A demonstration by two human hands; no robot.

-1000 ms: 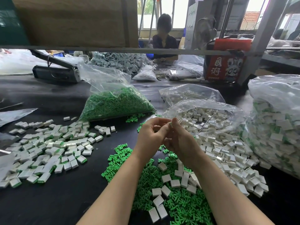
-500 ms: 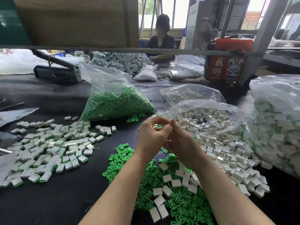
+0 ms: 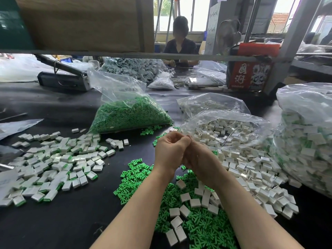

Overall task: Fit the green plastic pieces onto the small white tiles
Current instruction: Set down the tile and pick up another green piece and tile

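Note:
My left hand and my right hand are pressed together above the black table, fingers curled inward at the fingertips. They pinch a small piece between them, which looks like a white tile but is almost wholly hidden. Under my forearms lies a heap of loose green plastic pieces with several bare white tiles scattered on it. More bare white tiles spill out to the right. Assembled tiles with green edges are spread over the left of the table.
A clear bag of green pieces stands behind the hands, an open bag of white tiles beside it and a big full bag at far right. A shelf rail, a red box and a seated person are beyond.
My left fingers have curled down over the right fingertips, and the two hands have closed tighter together. The small whitish piece seen between the fingertips a second ago is now covered.

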